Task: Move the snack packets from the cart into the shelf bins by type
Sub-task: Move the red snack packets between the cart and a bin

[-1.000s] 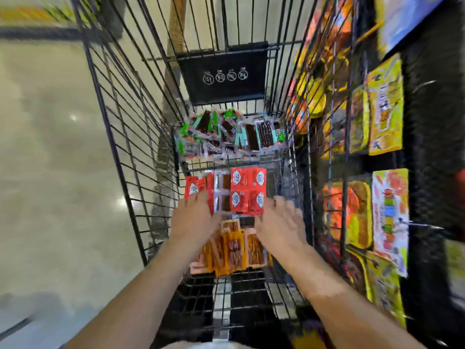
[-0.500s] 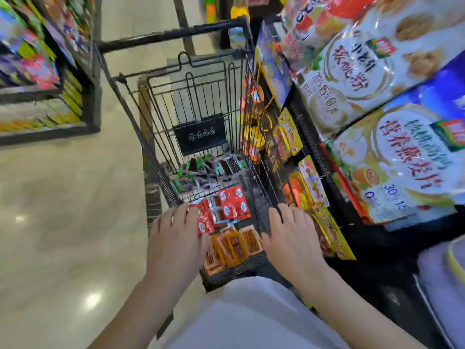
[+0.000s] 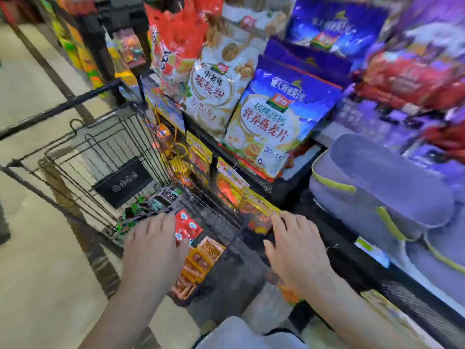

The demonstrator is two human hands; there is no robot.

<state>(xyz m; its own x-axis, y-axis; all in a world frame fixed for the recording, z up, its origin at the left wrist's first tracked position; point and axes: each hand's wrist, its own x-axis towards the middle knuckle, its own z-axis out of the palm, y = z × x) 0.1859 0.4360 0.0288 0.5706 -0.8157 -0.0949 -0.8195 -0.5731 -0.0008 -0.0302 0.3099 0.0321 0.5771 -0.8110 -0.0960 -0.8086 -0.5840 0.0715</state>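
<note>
A black wire cart (image 3: 105, 144) stands at the left of the shelf. Inside it lie red snack packets (image 3: 186, 226), orange packets (image 3: 201, 260) nearer me, and green-and-dark packets (image 3: 141, 210) farther off. My left hand (image 3: 154, 245) hovers with fingers spread over the cart's near end, just left of the red packets, holding nothing. My right hand (image 3: 295, 250) is spread flat over the cart's right side, beside hanging yellow packets (image 3: 259, 212) on the shelf front; it holds nothing.
Large white and blue food bags (image 3: 274, 117) stand on the shelf at the right, red bags (image 3: 176, 44) behind them. Grey cushioned items (image 3: 382, 187) lie at the right. Tiled floor (image 3: 37, 260) spreads left of the cart. The picture is motion-blurred.
The view has swung up and to the right, from looking down into the cart towards the shelf. Both hands stay spread and empty above the cart's near end, the right one now farther right.
</note>
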